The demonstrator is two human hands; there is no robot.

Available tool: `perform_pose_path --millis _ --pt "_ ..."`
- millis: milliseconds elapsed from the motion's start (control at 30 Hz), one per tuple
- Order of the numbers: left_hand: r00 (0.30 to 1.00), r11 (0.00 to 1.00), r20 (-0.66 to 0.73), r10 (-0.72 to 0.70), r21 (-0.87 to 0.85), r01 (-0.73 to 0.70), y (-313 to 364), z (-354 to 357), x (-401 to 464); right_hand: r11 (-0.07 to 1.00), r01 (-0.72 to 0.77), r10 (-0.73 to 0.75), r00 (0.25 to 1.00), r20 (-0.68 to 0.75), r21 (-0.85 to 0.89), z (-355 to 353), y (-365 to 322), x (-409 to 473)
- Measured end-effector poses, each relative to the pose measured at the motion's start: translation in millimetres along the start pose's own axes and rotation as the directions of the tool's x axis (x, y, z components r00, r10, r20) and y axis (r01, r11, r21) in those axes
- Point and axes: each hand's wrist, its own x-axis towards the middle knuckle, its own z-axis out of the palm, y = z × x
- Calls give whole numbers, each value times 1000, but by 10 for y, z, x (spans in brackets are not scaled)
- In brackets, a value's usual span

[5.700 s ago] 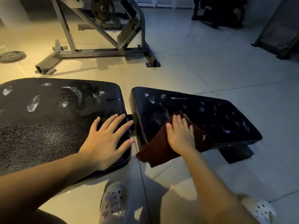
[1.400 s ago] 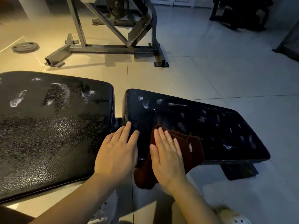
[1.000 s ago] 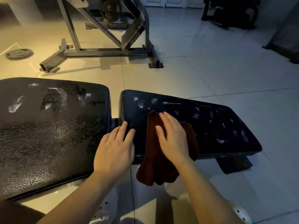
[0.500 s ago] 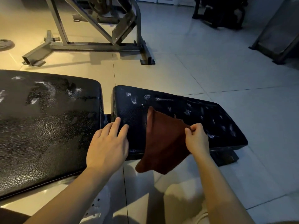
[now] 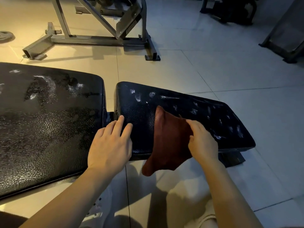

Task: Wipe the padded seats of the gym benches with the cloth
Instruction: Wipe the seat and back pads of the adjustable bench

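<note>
At nine o'clock lies the wide back pad [image 5: 49,122], its black cracked vinyl streaked with pale smears toward its far edge. Far beyond it, at ten o'clock, a weight plate [image 5: 5,36] sits flat on the tiled floor [image 5: 205,68], and at eleven to twelve o'clock stands a grey steel machine frame [image 5: 102,37] with its feet on the tiles.

My left hand [image 5: 110,148] lies flat and unclenched, grasping nothing. Its palm bridges the gap between the two pads, and its fingers [image 5: 119,125] reach straight onto the near-left corner of the seat pad [image 5: 213,122].

That seat pad runs from the centre out toward three o'clock, black and glossy, dotted with whitish marks along its far side and right end. The dark red-brown cloth [image 5: 166,142] is draped over its near edge: the upper corner rests on the pad surface, the lower part hangs past the edge toward six o'clock, above the floor.

My right hand [image 5: 201,142] is at the cloth's right edge, fingers curled and pinching the fabric there, with the heel of the hand over the pad's near rim. Under the pad's right end a dark support foot [image 5: 232,159] shows.

At one to two o'clock, well apart, dark gym equipment [image 5: 230,10] stands in shadow; I cannot tell what it is.
</note>
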Motion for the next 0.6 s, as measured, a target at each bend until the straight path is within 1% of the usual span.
perform_pose_path --millis 33,67,100,133,167,200,233,267,333,367,467,533,600 --pt "1000 1000 -4 0 -1 0 -1 2 2 996 -31 25 998 -63 -89 -24 -32 2" --pt "1000 1000 -7 3 -1 -3 3 1 2 993 -63 48 987 -153 -97 -53 -95 -1" --pt "1000 1000 -7 3 2 -3 1 4 3 998 -51 42 974 -222 -35 -58 -187 16" --pt "1000 1000 -6 5 6 -5 1 5 4 999 7 2 975 -222 43 -46 -300 42" --pt "1000 1000 -6 6 11 -6 -1 2 8 991 76 -60 988 -143 112 -3 -442 82" --pt "1000 1000 -6 8 14 -8 2 0 11 982 118 -118 993 -11 147 71 -574 118" --pt "1000 1000 -8 10 13 -10 5 3 8 982 122 -140 983 121 147 154 -667 144" --pt "1000 1000 -7 8 9 -8 6 3 5 985 108 -133 973 187 135 223 -713 161" --pt "1000 1000 -6 -1 -1 1 5 -2 3 988 90 -112 977 180 122 286 -695 154" --pt "1000 1000 -6 -3 -4 3 7 1 3 987 102 -124 976 180 126 284 -678 96" --pt "1000 1000 -8 -4 -19 4 3 4 5 966 198 -229 954 192 167 282 -767 -208" --pt "1000 999 -28 -11 -31 10 0 11 3 947 269 -298 940 165 175 309 -943 -366" --pt "999 999 -43 -15 -45 13 6 15 -3 935 304 -331 934 137 184 321 -1057 -329"
